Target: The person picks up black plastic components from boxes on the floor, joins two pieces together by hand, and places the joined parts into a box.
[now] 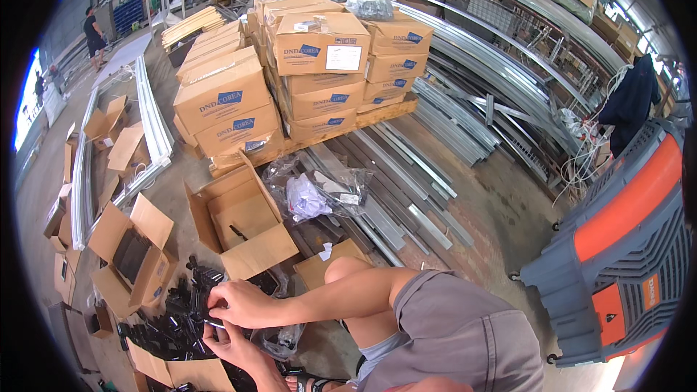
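Note:
My right hand (243, 303) reaches in from the right, its fingers pinched together. Just below it, my left hand (236, 348) comes up from the lower edge, fingers also closed. Between their fingertips is a small dark part (215, 322) with a bright edge, mostly hidden by the fingers. Beneath and beside the hands lies a heap of small black parts (170, 316) on the floor. An open cardboard box (250, 250) stands just beyond the hands, a thin black piece (237, 233) inside it. A clear plastic bag (279, 339) lies beside my left hand.
Left of the heap, another open carton (149, 283) holds dark pieces. Stacked closed cartons (323, 65) rise on a pallet (385, 112) ahead. Metal profiles (377, 196) cover the floor to the right, near a grey and orange wheeled machine (624, 247). A person (94, 36) is far left.

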`<state>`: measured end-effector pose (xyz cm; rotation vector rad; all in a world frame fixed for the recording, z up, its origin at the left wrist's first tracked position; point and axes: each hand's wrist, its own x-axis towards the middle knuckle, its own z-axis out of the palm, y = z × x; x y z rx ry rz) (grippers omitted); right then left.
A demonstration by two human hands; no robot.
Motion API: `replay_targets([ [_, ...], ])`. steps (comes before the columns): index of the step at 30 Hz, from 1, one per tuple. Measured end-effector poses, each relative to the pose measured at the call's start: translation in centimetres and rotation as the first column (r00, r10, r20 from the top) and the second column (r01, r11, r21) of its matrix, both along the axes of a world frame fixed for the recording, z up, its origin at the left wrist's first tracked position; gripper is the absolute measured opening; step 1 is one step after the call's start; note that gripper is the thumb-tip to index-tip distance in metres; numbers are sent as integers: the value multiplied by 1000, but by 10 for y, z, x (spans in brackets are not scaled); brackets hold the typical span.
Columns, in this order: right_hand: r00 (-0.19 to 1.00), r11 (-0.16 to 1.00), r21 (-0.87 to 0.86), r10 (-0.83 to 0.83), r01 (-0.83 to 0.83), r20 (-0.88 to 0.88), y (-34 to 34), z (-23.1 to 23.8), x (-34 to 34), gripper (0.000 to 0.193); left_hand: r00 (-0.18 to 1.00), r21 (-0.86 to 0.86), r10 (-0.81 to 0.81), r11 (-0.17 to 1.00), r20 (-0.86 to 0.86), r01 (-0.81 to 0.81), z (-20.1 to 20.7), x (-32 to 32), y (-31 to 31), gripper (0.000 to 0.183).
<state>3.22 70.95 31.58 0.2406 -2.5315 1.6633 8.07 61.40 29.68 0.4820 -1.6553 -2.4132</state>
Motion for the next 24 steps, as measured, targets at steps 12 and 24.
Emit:
replay_targets([
  [12, 994, 998, -17, -69, 67, -90, 5, -10, 2, 23, 1000, -80, -17, 997, 3, 17, -10, -4, 6, 37],
  [24, 1000, 996, -84, -13, 14, 15, 13, -3, -2, 30, 991, -79, 12, 997, -135, -23, -25, -9, 8, 37],
])
